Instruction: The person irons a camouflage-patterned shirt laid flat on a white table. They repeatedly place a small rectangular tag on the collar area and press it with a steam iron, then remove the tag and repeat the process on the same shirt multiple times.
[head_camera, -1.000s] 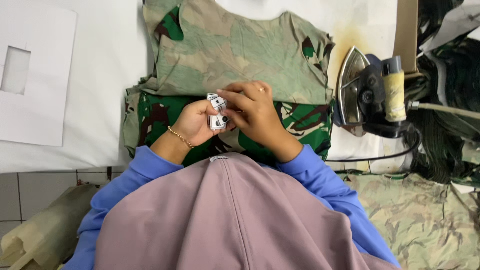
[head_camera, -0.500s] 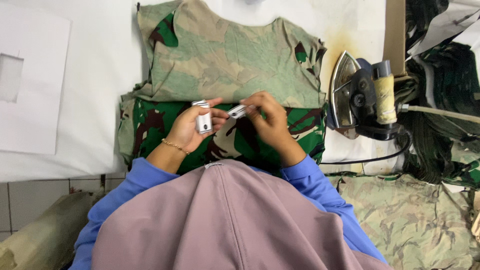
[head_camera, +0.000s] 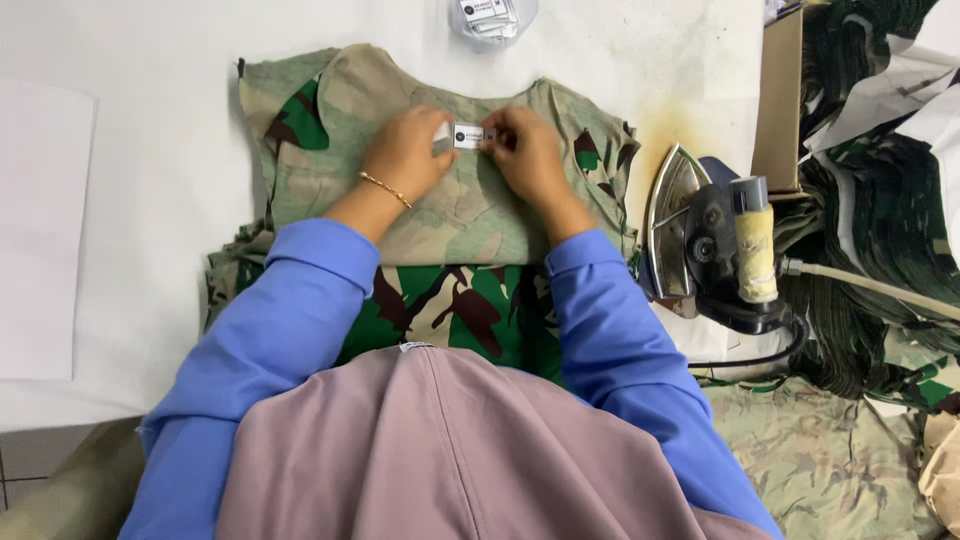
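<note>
Small white rectangular fabric label (head_camera: 469, 136) with dark print lies at the neckline of the faded camouflage shirt (head_camera: 440, 205), long axis running left to right across the collar, parallel to the near table edge. My left hand (head_camera: 405, 155) pinches the label's left end between thumb and fingertips; my right hand (head_camera: 525, 155) pinches the right end the same way. Both sets of fingers are closed on the label, not loose. Label sits flat against the cloth, printed face up.

Shirt lies spread on the white padded table (head_camera: 150, 130), collar away from me, on top of a darker green camouflage garment (head_camera: 470, 310) whose edge shows nearer my body.

Clear plastic bag of more white labels (head_camera: 490, 15) rests beyond the collar, apart from the shirt. Grey steam iron with a yellowed handle (head_camera: 715, 240) stands on its side to my right, just beside the shirt's edge. White paper sheet (head_camera: 40, 230) lies well to my left.
</note>
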